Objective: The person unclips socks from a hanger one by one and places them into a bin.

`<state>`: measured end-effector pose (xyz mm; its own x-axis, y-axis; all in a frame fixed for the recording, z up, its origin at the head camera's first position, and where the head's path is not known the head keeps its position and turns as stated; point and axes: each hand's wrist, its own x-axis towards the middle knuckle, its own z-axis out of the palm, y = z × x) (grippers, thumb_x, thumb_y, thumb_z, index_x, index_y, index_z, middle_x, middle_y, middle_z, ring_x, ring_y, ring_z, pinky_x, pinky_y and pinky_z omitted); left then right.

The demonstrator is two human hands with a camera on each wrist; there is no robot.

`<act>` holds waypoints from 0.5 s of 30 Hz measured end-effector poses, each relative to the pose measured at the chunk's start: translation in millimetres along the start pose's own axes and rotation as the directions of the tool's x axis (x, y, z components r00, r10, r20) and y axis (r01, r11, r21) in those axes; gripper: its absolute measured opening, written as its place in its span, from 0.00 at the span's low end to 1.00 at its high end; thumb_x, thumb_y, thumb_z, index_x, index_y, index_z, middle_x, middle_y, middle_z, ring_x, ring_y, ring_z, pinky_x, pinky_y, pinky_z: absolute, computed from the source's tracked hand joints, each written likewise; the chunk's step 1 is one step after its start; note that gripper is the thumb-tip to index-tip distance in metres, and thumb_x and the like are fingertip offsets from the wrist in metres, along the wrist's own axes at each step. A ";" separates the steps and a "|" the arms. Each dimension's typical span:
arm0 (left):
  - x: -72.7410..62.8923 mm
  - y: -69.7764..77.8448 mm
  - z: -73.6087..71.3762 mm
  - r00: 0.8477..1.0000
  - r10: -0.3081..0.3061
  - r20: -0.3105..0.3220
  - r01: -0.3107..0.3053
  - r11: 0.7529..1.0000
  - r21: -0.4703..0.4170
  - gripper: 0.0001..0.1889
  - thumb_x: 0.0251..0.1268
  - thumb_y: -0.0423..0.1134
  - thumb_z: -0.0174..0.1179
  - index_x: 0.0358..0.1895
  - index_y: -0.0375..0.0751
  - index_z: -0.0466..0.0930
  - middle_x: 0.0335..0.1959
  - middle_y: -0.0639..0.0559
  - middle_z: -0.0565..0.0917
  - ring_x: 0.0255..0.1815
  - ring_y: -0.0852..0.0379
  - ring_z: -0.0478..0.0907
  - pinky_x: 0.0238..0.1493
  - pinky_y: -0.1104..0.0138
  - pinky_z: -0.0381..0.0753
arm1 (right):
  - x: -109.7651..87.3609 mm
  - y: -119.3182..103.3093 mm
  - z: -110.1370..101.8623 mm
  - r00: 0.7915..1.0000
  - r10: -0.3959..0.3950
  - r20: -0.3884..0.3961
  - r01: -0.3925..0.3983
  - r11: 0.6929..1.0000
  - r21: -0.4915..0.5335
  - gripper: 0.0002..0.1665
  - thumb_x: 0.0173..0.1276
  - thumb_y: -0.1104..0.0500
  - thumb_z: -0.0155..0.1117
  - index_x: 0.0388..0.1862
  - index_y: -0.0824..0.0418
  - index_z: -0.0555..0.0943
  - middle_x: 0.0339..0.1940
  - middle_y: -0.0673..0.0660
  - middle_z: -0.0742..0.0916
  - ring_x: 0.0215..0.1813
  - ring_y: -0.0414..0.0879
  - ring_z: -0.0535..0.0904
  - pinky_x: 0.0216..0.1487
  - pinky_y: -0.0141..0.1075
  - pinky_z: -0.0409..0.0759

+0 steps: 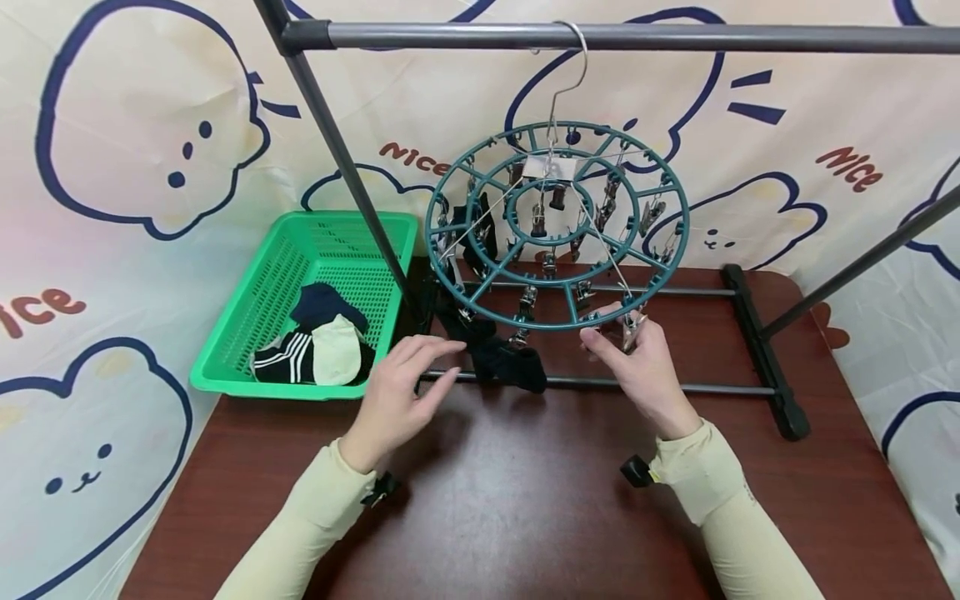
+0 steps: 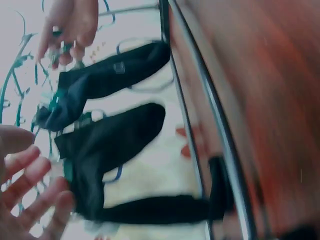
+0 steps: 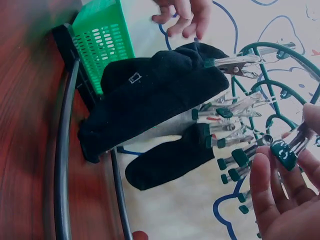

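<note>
A round green drying hanger (image 1: 562, 323) with metal clips hangs by its hook from a grey rail (image 1: 450, 35). Several black socks (image 3: 155, 90) dangle from clips on its left side. My right hand (image 1: 647, 379) is at the hanger's near right rim, with a metal clip (image 3: 286, 154) with green tips between its thumb and fingers. My left hand (image 1: 401, 404) is in the air just left of the hanging socks, fingers loosely bent and thumb apart, holding nothing. In the left wrist view, its fingers (image 2: 37, 195) are beside the clipped socks (image 2: 120, 130).
Left of the rack stands a green basket (image 1: 206, 379) with a navy sock (image 1: 326, 306) and a black-and-white striped sock (image 1: 281, 360) inside. The rack's slanted post (image 1: 337, 150) passes in front of the basket. Its foot (image 1: 783, 400) and low bars rest on the brown table (image 1: 510, 500).
</note>
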<state>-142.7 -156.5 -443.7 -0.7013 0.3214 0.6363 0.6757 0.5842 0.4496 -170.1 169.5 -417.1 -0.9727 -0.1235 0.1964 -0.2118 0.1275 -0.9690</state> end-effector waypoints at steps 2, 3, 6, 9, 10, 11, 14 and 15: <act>2.6 3.7 6.9 0.997 -0.047 0.066 0.050 0.998 -0.039 0.18 0.70 0.40 0.68 0.61 0.47 0.83 0.52 0.52 0.86 0.54 0.55 0.82 0.51 0.58 0.82 | 0.4 0.8 -1.5 1.000 -0.002 -0.016 0.003 1.000 0.026 0.12 0.75 0.60 0.67 0.51 0.67 0.81 0.37 0.54 0.89 0.36 0.41 0.87 0.43 0.35 0.87; 4.0 5.3 10.1 0.993 -0.065 0.098 0.071 0.996 -0.054 0.19 0.70 0.41 0.68 0.62 0.48 0.82 0.53 0.53 0.85 0.54 0.56 0.82 0.50 0.59 0.82 | 0.8 1.7 -2.2 1.000 -0.007 -0.024 0.008 0.999 0.043 0.12 0.75 0.60 0.67 0.52 0.67 0.81 0.37 0.55 0.89 0.35 0.41 0.87 0.43 0.35 0.87; 8.4 9.0 17.1 0.980 -0.099 0.174 0.113 0.991 -0.076 0.20 0.72 0.46 0.67 0.64 0.50 0.80 0.53 0.54 0.84 0.52 0.60 0.82 0.49 0.62 0.84 | 1.7 5.5 -4.4 0.998 -0.022 -0.053 0.026 0.997 0.074 0.09 0.75 0.62 0.67 0.51 0.63 0.82 0.36 0.55 0.89 0.35 0.42 0.87 0.42 0.34 0.87; 12.3 12.6 22.1 0.966 -0.113 0.232 0.139 0.985 -0.099 0.20 0.73 0.47 0.66 0.64 0.51 0.79 0.53 0.56 0.84 0.51 0.63 0.82 0.48 0.65 0.84 | 2.6 9.9 -5.4 0.996 -0.032 -0.078 0.039 0.995 0.092 0.09 0.74 0.64 0.68 0.50 0.63 0.83 0.37 0.52 0.89 0.35 0.41 0.87 0.42 0.33 0.87; 13.3 13.6 23.7 0.963 -0.115 0.245 0.145 0.983 -0.110 0.20 0.73 0.47 0.65 0.64 0.51 0.78 0.53 0.55 0.85 0.51 0.62 0.82 0.48 0.65 0.84 | 2.9 11.5 -5.8 0.996 -0.032 -0.080 0.040 0.995 0.094 0.09 0.74 0.64 0.67 0.51 0.64 0.83 0.38 0.51 0.89 0.36 0.41 0.87 0.42 0.33 0.87; 14.3 14.7 25.4 0.960 -0.117 0.256 0.153 0.980 -0.124 0.20 0.74 0.47 0.65 0.64 0.50 0.78 0.53 0.55 0.85 0.51 0.62 0.83 0.48 0.65 0.84 | 3.2 13.2 -6.1 0.996 -0.033 -0.077 0.039 0.996 0.083 0.11 0.74 0.64 0.67 0.52 0.66 0.82 0.39 0.51 0.90 0.36 0.41 0.88 0.42 0.33 0.87; 18.0 18.9 31.3 0.954 -0.122 0.275 0.170 0.973 -0.158 0.19 0.74 0.46 0.65 0.64 0.49 0.78 0.51 0.55 0.87 0.50 0.61 0.84 0.46 0.66 0.84 | 4.5 18.5 -6.3 0.999 -0.016 -0.043 0.018 0.999 0.036 0.16 0.75 0.62 0.66 0.55 0.71 0.81 0.42 0.52 0.90 0.37 0.41 0.89 0.44 0.34 0.87; 19.8 20.9 33.3 0.954 -0.122 0.275 0.172 0.971 -0.166 0.19 0.74 0.45 0.65 0.64 0.49 0.78 0.50 0.55 0.88 0.50 0.61 0.85 0.45 0.66 0.84 | 4.8 20.5 -6.4 1.000 0.000 -0.021 0.000 1.000 0.015 0.16 0.76 0.61 0.65 0.56 0.71 0.81 0.43 0.52 0.90 0.38 0.41 0.89 0.45 0.35 0.87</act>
<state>-150.0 -113.1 -442.6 -0.8137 0.4401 0.3797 0.5732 0.4989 0.6500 -179.7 177.9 -435.1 -0.9746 -0.1032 0.1990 -0.2102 0.1130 -0.9711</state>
